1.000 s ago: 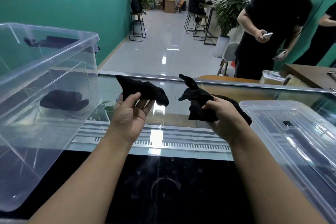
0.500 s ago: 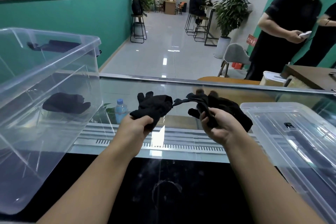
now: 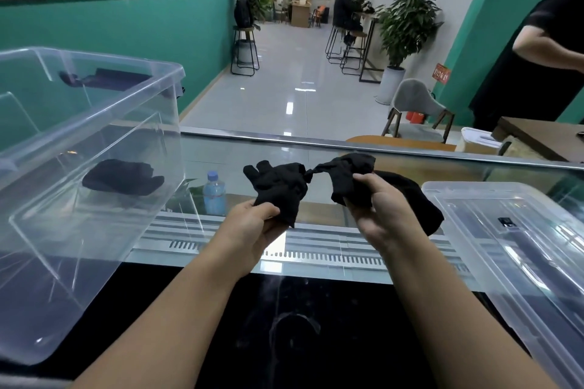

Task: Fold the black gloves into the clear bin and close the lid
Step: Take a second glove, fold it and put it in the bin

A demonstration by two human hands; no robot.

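Black fabric is bunching at the centre of the frame, where two black gloves are being held above the tabletop [image 3: 284,341]. The left glove [image 3: 279,186] is rising from the left hand [image 3: 252,230], its stubby fingers pointing toward the upper left. The left hand is closing thumb against fingers on the glove's lower edge. The right glove [image 3: 347,174] is sitting just above and behind the right hand [image 3: 376,215], which is clenching around it. A twisted strand is joining the two gloves between the hands. Both forearms are extending up from the lower edge. A third folded glove [image 3: 123,177] is lying inside the clear bin [image 3: 94,230] at left; the lid [image 3: 521,246] is resting at right.
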